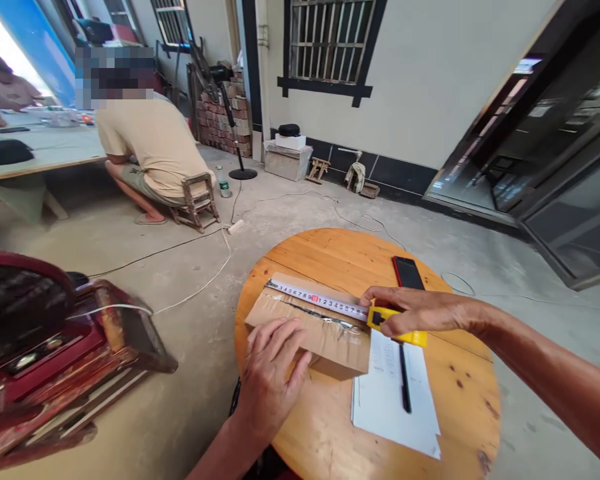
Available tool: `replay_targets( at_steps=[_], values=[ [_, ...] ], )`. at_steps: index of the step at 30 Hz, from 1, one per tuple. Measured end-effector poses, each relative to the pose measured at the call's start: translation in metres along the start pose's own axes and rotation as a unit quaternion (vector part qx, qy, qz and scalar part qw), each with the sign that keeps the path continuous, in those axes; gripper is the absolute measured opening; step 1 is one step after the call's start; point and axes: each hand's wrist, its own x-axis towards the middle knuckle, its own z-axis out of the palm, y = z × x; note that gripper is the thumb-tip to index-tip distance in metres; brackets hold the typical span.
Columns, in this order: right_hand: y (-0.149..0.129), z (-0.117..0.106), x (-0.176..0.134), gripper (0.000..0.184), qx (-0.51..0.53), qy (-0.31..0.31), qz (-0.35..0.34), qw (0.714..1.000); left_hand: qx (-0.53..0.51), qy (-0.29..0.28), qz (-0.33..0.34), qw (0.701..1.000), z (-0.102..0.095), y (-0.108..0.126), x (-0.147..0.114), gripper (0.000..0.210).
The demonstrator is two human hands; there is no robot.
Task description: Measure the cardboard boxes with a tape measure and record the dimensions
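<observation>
A brown cardboard box with clear tape along its top lies on the round wooden table. My right hand grips the yellow case of a tape measure at the box's right end. Its white blade, pulled out, runs along the far part of the box top to the left end. My left hand rests on the near left part of the box, fingers stretched out. Just right of the box lie sheets of white paper with writing, and a black pen on top.
A phone in a red case lies at the table's far right. A person sits on a small wooden chair at the back left, near a standing fan. Cables cross the floor. A dark red machine stands at left.
</observation>
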Motion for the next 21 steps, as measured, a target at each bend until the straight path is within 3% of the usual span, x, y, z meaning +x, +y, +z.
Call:
replay_targets(
  at_steps=[10, 21],
  values=[
    [0.028, 0.003, -0.022, 0.048, 0.059, -0.011, 0.005, 0.998, 0.045, 0.009, 0.059, 0.997, 0.0, -0.004, 0.0, 0.021],
    [0.05, 0.003, -0.014, 0.042, 0.064, -0.01, -0.01, 0.998, 0.058, -0.002, 0.067, 0.996, 0.003, -0.009, -0.003, 0.021]
  ],
)
